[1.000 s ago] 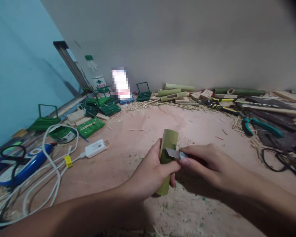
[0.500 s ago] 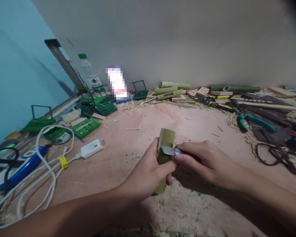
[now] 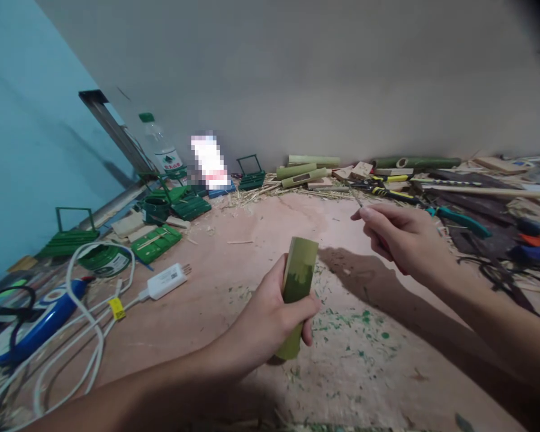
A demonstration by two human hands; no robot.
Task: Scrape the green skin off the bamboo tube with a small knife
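My left hand (image 3: 279, 312) is wrapped round a piece of bamboo (image 3: 302, 267), which stands tilted above the table. Its green face is pale at the top and has a darker patch in the middle, just above my thumb. To the right, my right hand (image 3: 398, 237) is closed on a knife (image 3: 357, 197), apart from the bamboo. Only a thin sliver of the blade shows, nearly edge-on, and a bit of red handle peeks out below the fingers. Green shavings (image 3: 364, 318) are scattered on the wooden table (image 3: 270, 222) below the hands.
On the left are a white charger (image 3: 164, 281) with cable, an open green paint can (image 3: 104, 259) and small green-painted slatted pieces (image 3: 156, 241). Bamboo pieces (image 3: 306, 174), pliers (image 3: 463, 221) and scissors (image 3: 488, 270) line the back and right. A lit phone (image 3: 210, 159) leans there.
My right hand has lifted the knife off the bamboo and moved it up and to the right. The left hand keeps its grip, the bamboo turned slightly. The view has shifted a little.
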